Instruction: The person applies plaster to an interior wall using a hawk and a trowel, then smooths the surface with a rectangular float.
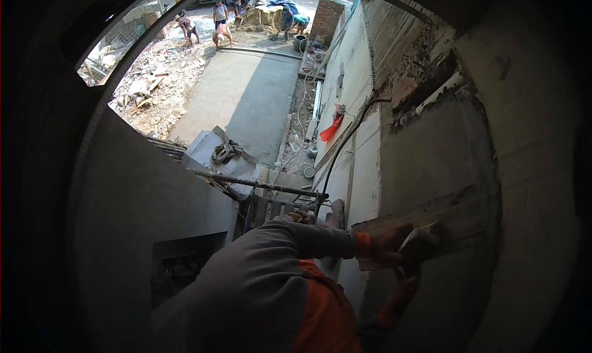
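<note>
My left hand (385,245), in an orange cuff at the end of a grey sleeve, grips a long wooden float (462,217) at its blocky handle (419,242). The float lies against a grey plastered surface (431,149) on the right. My right hand (404,282) is just below, at the float's lower edge, in shadow; its fingers are hard to make out.
A metal bar (259,184) and a white board with coiled material (225,152) are ahead. Below lie a concrete slab (216,94), rubble (145,87) and buckets (300,42). Several co-workers (221,26) work beyond. A red bag (331,126) hangs on the right wall.
</note>
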Tool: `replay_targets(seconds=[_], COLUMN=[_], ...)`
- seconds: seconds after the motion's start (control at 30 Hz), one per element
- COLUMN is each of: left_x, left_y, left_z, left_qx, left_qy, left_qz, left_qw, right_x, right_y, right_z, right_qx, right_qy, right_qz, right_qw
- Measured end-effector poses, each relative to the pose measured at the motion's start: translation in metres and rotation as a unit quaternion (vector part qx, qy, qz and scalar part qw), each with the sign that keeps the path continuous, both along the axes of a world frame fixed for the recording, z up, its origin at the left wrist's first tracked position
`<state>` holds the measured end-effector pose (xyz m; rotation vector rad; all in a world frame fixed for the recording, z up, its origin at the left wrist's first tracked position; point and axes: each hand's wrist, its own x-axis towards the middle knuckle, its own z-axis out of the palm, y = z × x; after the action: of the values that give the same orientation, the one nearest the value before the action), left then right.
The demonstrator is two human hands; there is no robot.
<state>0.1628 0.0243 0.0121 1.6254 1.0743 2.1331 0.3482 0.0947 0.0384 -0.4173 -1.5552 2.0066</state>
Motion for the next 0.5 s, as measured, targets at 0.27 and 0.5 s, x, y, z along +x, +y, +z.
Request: replay_targets(seconds=[0.27,0.5], left_x=[0.006,0.006], left_y=[0.004,0.005], left_z=[-0.005,-0.012], left_qx=[-0.055,-0.045], left_qy=[0.061,0.076], left_qz=[0.02,-0.009], left_qw=[0.996,0.996], right_x=[0.0,-0.005], right_y=[0.012,0.008], right_z=[-0.001,0.004], right_qx=[0.346,0.361], right_qy=[-0.175,-0.179], right_qz=[-0.119,-0.124], right_qw=[0.914,0.907])
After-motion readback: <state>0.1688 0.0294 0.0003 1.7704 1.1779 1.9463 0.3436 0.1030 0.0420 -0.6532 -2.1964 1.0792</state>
